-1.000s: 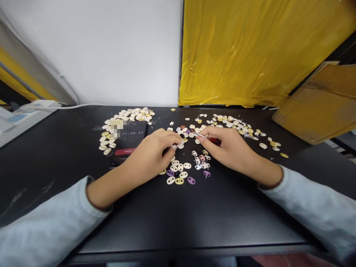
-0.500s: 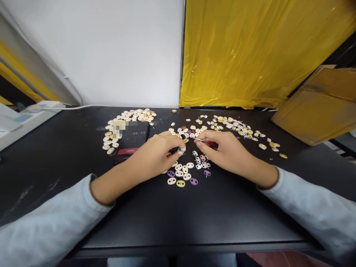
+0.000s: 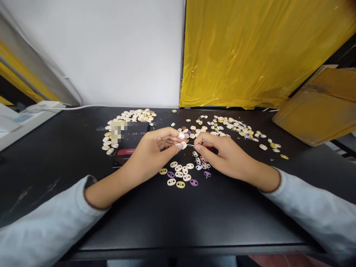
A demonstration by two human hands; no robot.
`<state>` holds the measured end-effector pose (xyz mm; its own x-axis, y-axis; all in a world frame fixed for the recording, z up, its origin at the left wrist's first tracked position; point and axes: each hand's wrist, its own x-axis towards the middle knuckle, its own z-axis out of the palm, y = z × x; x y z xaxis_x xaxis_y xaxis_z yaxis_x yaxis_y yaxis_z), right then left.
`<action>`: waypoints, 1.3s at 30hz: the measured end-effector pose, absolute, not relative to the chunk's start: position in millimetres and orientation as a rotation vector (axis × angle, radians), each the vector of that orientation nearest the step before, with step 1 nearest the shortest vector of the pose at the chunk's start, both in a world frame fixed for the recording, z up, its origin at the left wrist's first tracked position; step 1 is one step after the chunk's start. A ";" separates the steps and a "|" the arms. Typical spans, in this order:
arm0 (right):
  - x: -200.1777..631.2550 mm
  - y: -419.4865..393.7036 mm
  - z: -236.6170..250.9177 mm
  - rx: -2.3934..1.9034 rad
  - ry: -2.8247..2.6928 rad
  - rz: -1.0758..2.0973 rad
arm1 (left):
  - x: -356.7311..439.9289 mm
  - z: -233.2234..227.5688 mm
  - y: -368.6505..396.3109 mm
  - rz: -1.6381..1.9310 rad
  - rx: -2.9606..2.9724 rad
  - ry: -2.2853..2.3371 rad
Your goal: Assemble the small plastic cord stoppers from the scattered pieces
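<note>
Tool tip [image 3: 190, 145] neared piece [image 3: 184, 145]; box [image 3: 317, 107] contents hidden.

The two-holed oval pieces [image 3: 194, 182] are cream, yellow and purple; the tabletop [image 3: 178, 218] is black, the sleeves [image 3: 311, 204] pale blue, the plastic sheeting [image 3: 236, 52] yellow, the cardboard box [image 3: 317, 109] brown.
</note>
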<state>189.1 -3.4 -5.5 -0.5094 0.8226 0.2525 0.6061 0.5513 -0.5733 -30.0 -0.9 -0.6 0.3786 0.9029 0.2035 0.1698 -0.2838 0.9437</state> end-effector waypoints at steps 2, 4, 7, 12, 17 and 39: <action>188.8 -3.6 -6.1 -1.101 -2.277 0.618 | -29.2 -0.8 -1.6 0.991 1.613 0.971; 188.4 -3.8 -6.8 -1.070 -2.258 0.668 | -29.0 -1.8 -1.4 0.994 1.562 0.976; 187.7 -4.5 -6.8 -1.071 -2.232 0.710 | -29.1 -3.4 -0.5 1.024 1.533 0.989; 186.8 -6.2 -6.6 -1.083 -2.241 0.730 | -28.7 -5.5 -0.3 1.017 1.495 0.962; 185.0 -8.9 -6.7 -1.152 -2.285 0.684 | -28.3 -8.0 -2.0 1.014 1.473 0.926; 175.9 -18.5 -2.1 -1.234 -2.326 0.474 | -23.3 -2.8 -10.6 1.120 1.427 1.027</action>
<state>175.9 -18.5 -2.1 -0.4905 0.8389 0.2359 0.6800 0.5377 -0.4985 -23.3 -10.6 -2.8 0.2076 0.9709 0.1195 0.0356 -0.1295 0.9909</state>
